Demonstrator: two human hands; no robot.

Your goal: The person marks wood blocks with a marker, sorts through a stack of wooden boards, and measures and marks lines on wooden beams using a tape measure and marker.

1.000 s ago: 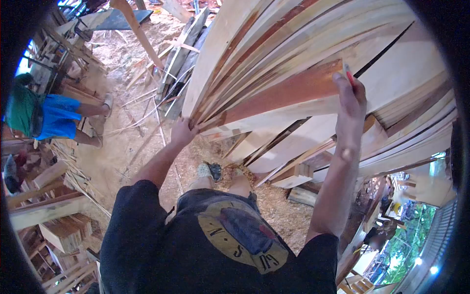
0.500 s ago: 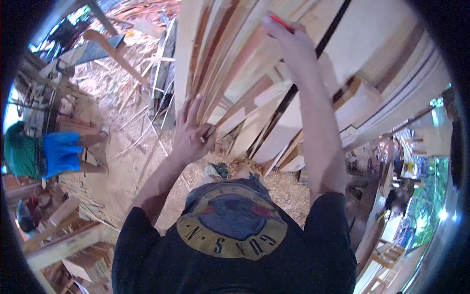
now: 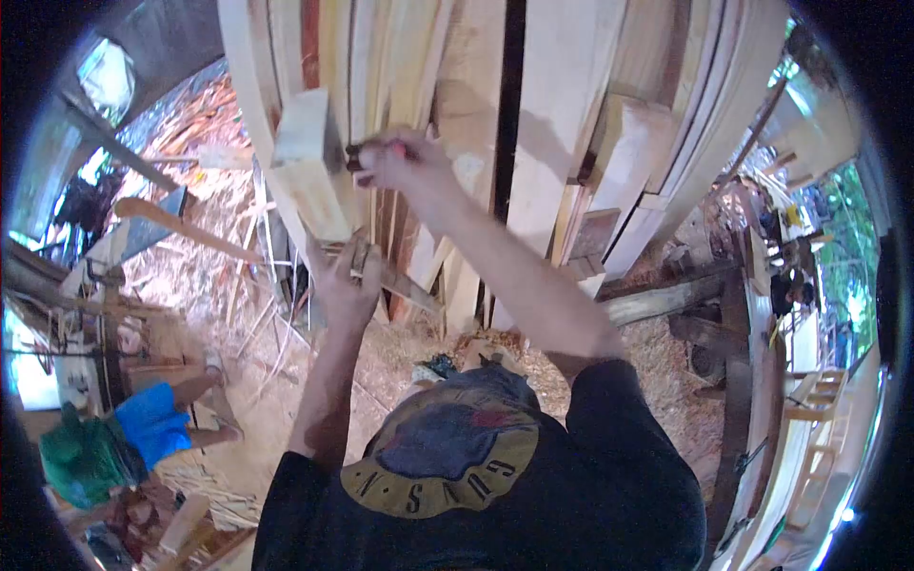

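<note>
A pale, squared wooden block (image 3: pixel 319 195) is tilted over the left side of a stack of long boards (image 3: pixel 562 124). My left hand (image 3: pixel 345 285) is at the block's lower end, with its fingers bent around the edge. My right hand (image 3: pixel 405 167) is just right of the block, over the boards, and somewhat blurred. Its fingers are closed on a small red object (image 3: pixel 400 149), mostly hidden, whose kind I cannot make out. Something dark shows at its fingertips, beside the block.
A shorter block (image 3: pixel 628 138) lies on the boards at the right. Shavings and thin offcuts cover the floor (image 3: pixel 257 352). A long wooden handle (image 3: pixel 176 224) slants at the left. Another person in blue shorts (image 3: pixel 152 423) is at the lower left. Wooden frames (image 3: pixel 819 409) stand at the right.
The view has turned, so the boards now run nearly straight ahead. My right hand has come from far up the boards to near my left hand. The pale block now shows above my left hand.
</note>
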